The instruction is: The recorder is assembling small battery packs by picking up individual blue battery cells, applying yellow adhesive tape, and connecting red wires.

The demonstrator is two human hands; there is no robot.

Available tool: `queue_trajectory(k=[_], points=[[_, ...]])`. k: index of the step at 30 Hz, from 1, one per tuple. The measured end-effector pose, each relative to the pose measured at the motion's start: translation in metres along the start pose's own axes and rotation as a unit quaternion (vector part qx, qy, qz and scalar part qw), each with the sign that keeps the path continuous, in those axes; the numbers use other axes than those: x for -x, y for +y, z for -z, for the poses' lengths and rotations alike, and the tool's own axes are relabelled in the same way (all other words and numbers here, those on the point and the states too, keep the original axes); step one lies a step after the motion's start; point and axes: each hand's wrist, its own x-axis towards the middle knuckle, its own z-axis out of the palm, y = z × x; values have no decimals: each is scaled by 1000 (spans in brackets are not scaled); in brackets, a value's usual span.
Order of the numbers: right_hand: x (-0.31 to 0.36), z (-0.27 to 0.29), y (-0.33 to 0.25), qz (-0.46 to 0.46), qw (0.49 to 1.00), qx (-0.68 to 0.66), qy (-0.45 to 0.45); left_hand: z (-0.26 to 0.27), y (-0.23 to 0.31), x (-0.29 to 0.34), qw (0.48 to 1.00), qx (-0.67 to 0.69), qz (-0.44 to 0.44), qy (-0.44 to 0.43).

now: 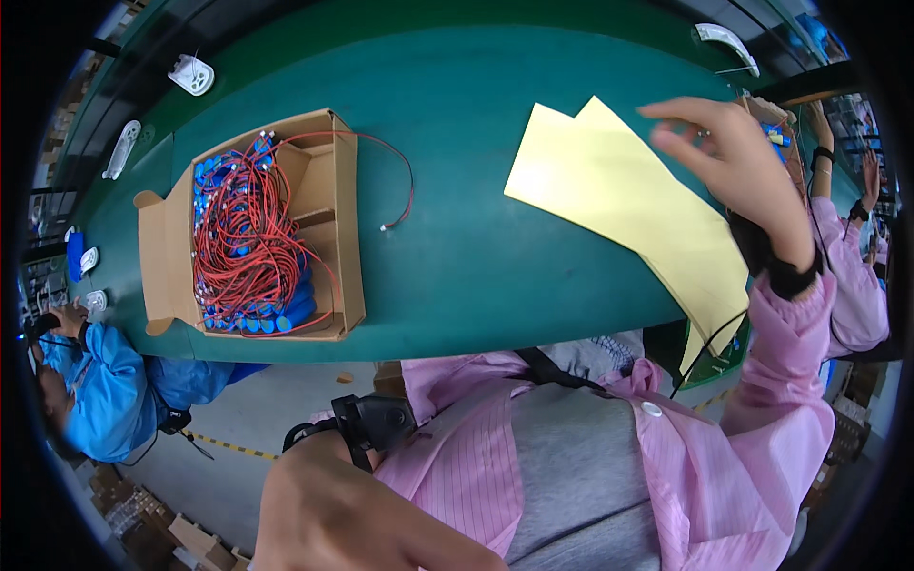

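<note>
My right hand [728,157] hovers over the right end of the green table, fingers apart and nothing seen in them. Beside it lie overlapping pale yellow sheets [609,186], whose lower ends hang past the table's near edge. Large in the foreground at the bottom is my left hand [357,519], raised off the table; its fingers are hidden below the picture's edge. To the left stands an open cardboard box [349,228] of blue cylindrical batteries [301,303] with tangled red and black wires [243,243]. One wire [411,186] with a white connector trails onto the table.
White plastic parts [193,74] lie along the far and left sides, another [728,46] at far right. A second cardboard box [766,109] stands behind my right hand. Co-workers sit at left, in a blue sleeve [109,390], and at right, in a pink sleeve [857,285].
</note>
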Motion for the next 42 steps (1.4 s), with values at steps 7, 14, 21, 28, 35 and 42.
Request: queue_trajectory(k=[7, 14, 21, 28, 35, 42], points=[[-62, -78, -7, 61, 998, -5, 18, 17, -36, -1, 963, -186, 192, 15], [-73, -101, -4, 99, 990, 21, 97, 50, -139, 21, 733, -599, 321, -36], [-81, -90, 4, 0, 989, -126, 76, 54, -169, 22, 689, -608, 384, -83], [-74, -67, 30, -100, 952, -279, 74, 57, -167, 23, 699, -592, 392, -86], [-59, -81, -1, -96, 965, -227, 88, 57, -169, 27, 703, -598, 376, -84], [-62, -98, -6, -79, 976, -127, 161, 56, -173, 33, 709, -609, 349, -72]])
